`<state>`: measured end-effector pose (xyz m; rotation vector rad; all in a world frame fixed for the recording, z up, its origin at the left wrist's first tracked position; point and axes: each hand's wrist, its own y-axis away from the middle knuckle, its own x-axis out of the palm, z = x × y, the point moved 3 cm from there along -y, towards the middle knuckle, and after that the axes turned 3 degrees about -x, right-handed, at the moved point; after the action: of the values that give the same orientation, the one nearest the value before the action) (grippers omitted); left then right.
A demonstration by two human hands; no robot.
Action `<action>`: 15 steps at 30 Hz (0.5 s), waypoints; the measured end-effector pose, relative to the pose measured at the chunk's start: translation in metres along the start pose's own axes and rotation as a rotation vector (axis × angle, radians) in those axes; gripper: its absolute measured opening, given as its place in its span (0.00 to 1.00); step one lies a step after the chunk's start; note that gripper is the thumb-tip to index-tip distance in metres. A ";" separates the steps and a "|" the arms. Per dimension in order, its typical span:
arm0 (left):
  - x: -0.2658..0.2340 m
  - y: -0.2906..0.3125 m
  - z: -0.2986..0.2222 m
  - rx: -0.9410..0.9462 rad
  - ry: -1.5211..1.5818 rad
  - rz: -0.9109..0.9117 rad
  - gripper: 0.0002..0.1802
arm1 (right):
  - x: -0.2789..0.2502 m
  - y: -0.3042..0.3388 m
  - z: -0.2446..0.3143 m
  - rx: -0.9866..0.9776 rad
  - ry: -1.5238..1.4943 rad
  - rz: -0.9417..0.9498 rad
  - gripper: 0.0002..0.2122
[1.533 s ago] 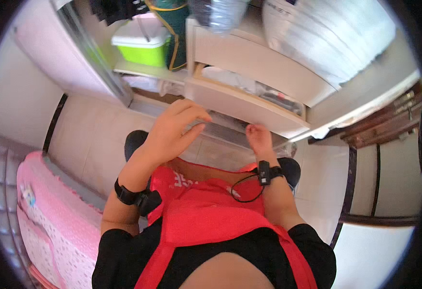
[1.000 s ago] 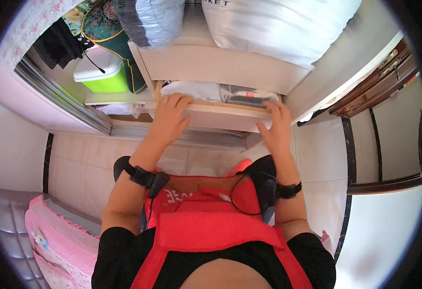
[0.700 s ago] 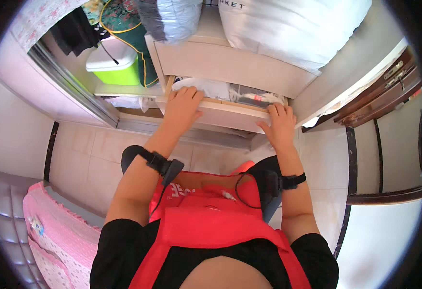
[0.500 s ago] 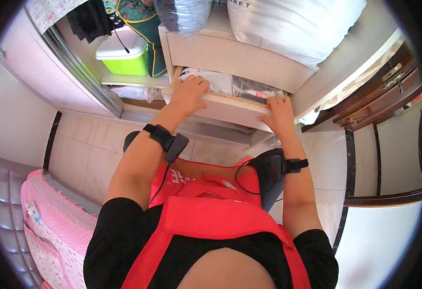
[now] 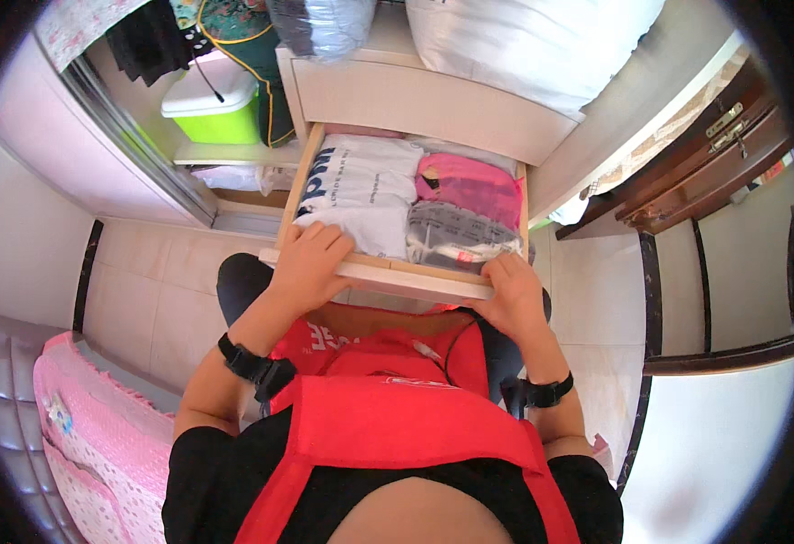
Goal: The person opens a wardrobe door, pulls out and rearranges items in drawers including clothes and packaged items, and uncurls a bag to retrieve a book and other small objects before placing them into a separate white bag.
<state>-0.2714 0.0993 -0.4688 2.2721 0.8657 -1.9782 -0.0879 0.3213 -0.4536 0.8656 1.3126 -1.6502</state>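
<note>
A light wooden drawer stands pulled out toward my body. My left hand grips the left end of its front panel, fingers curled over the top edge. At the right end, my right hand holds the same panel with its fingers over the rim. Inside lie a white printed bag or folded cloth on the left, a bright pink pack at the back right, and a clear plastic bag with dark and white contents at the front right.
Above the drawer is another closed drawer, with a large white bag on top. A green box with a white lid sits on the left shelf. A pink quilted cover lies at lower left, and a dark wooden door stands at right.
Both hands have drawn the drawer out toward my body, from slightly ajar to wide. Its contents, including the pink pack, now show.
</note>
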 end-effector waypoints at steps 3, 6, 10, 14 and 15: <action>0.006 0.007 0.003 0.011 0.019 0.018 0.24 | 0.005 0.005 0.003 0.013 -0.002 0.008 0.19; 0.014 0.017 0.001 -0.012 0.018 0.041 0.24 | 0.014 0.013 0.002 0.001 -0.002 0.055 0.18; 0.013 0.022 -0.001 -0.012 0.054 0.053 0.24 | 0.015 0.019 0.003 -0.016 0.004 0.122 0.17; 0.006 0.017 -0.002 0.030 0.097 0.087 0.21 | 0.006 0.013 0.008 -0.010 -0.037 0.220 0.14; 0.005 0.015 0.000 0.024 0.094 0.090 0.21 | 0.003 0.011 0.007 -0.015 -0.043 0.222 0.14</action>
<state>-0.2654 0.0887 -0.4789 2.3885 0.7356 -1.8696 -0.0795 0.3127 -0.4589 0.9270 1.1540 -1.4763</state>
